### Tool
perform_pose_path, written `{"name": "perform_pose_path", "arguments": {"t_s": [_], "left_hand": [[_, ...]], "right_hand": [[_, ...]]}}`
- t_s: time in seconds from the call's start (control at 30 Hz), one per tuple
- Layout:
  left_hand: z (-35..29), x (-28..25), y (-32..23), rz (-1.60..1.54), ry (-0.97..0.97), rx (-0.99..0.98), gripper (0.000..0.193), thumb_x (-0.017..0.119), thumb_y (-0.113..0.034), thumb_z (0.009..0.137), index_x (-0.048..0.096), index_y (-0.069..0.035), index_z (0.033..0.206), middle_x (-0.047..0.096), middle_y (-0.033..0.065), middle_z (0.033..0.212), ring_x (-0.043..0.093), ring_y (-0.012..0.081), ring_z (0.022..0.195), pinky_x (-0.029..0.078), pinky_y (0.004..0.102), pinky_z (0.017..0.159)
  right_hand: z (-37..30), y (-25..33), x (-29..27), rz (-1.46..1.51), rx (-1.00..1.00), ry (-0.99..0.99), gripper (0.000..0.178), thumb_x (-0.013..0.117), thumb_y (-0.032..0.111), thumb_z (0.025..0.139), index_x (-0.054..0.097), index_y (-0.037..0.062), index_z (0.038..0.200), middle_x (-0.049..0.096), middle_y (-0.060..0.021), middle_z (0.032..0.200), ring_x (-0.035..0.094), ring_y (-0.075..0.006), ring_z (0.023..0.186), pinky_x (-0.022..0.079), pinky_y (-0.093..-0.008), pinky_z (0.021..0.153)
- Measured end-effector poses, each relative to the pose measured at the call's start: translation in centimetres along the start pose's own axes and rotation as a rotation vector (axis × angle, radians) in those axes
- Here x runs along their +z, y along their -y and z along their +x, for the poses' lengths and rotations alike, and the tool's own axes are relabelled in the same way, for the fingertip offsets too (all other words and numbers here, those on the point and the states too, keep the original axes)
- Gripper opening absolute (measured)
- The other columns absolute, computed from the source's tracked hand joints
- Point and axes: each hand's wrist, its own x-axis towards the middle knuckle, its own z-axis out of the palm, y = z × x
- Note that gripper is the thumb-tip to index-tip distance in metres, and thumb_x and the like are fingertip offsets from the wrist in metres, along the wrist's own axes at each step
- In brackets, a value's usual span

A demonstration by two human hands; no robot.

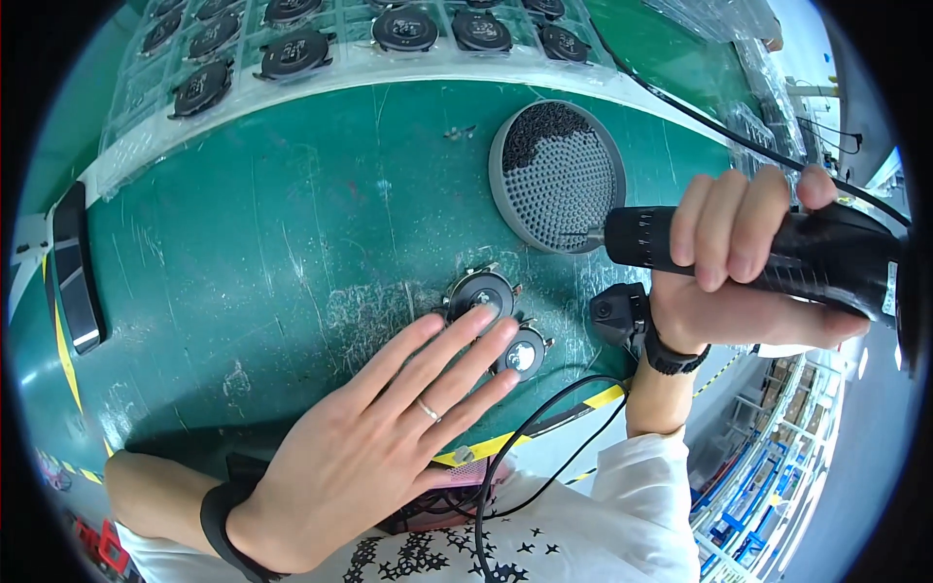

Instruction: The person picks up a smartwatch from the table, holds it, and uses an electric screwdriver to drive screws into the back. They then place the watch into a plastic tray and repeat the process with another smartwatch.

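Note:
In my right hand [739,243] is a black electric screwdriver [826,253], held level with its thin bit pointing left. The bit's tip reaches over the lower right rim of a round grey screw tray [573,194], whose dimpled face carries a heap of small black screws [549,126] at the top. My left hand [379,428] lies flat, fingers stretched, with the fingertips on or just above two round watch-like parts. One is a dark round watch body [479,291]; the nearer watch body [525,352] has a shiny centre and is partly covered by my fingers.
Clear plastic trays [350,58] of similar round watch bodies line the far edge. A black phone-like slab [78,267] lies at the left edge. A small black camera-like device [617,313] is by my right wrist. A black cable [719,121] runs along the far right.

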Motion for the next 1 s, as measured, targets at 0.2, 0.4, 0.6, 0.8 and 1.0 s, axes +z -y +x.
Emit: {"name": "perform_pose_path", "arguments": {"t_s": [0.2, 0.4, 0.6, 0.8, 1.0], "left_hand": [[0.2, 0.3, 0.5, -0.015, 0.011, 0.029, 0.086, 0.057, -0.057, 0.082, 0.033, -0.016, 0.154, 0.026, 0.0108, 0.161, 0.023, 0.0275, 0.149, 0.019, 0.0442, 0.122], [0.6, 0.3, 1.0, 0.134, 0.033, 0.074, 0.084, 0.055, -0.057, 0.084, 0.032, -0.018, 0.154, 0.026, 0.0064, 0.161, 0.023, 0.0239, 0.149, 0.018, 0.0436, 0.123], [0.8, 0.5, 1.2, 0.312, 0.039, 0.093, 0.079, 0.052, -0.052, 0.086, 0.032, -0.019, 0.154, 0.027, 0.0040, 0.162, 0.023, 0.0203, 0.150, 0.018, 0.0418, 0.124], [0.9, -0.8, 0.7, 0.460, 0.104, 0.104, 0.067, 0.044, -0.041, 0.093, 0.032, -0.018, 0.155, 0.027, 0.0013, 0.162, 0.023, 0.0183, 0.150, 0.020, 0.0391, 0.124], [0.9, -0.3, 0.4, 0.469, 0.073, 0.116, 0.064, 0.041, -0.037, 0.095, 0.032, -0.018, 0.155, 0.025, -0.0002, 0.162, 0.022, 0.0181, 0.150, 0.018, 0.0391, 0.124]], "right_hand": [[0.4, -0.9, 0.3, -0.027, 0.021, 0.052, 0.088, 0.046, 0.084, 0.081, 0.052, 0.0062, 0.120, 0.046, 0.0022, 0.062, 0.040, -0.0096, 0.043, 0.036, -0.0255, 0.042], [0.5, -0.9, 0.7, -0.071, 0.021, 0.097, 0.088, 0.046, 0.084, 0.081, 0.051, 0.0054, 0.119, 0.046, 0.0014, 0.062, 0.041, -0.0095, 0.043, 0.037, -0.0254, 0.042], [0.7, -1.1, 1.2, -0.096, 0.054, 0.080, 0.084, 0.044, 0.081, 0.084, 0.052, 0.0045, 0.117, 0.048, 0.0004, 0.063, 0.044, -0.0091, 0.044, 0.039, -0.0258, 0.041], [0.7, -1.3, 1.4, -0.103, 0.072, 0.056, 0.081, 0.043, 0.080, 0.085, 0.052, 0.0046, 0.115, 0.049, 0.0001, 0.063, 0.043, -0.0091, 0.044, 0.039, -0.0261, 0.041], [0.8, -1.4, 1.4, -0.129, 0.077, 0.046, 0.077, 0.045, 0.077, 0.087, 0.052, 0.0050, 0.112, 0.049, 0.0002, 0.063, 0.043, -0.0090, 0.043, 0.038, -0.0260, 0.041]]}}
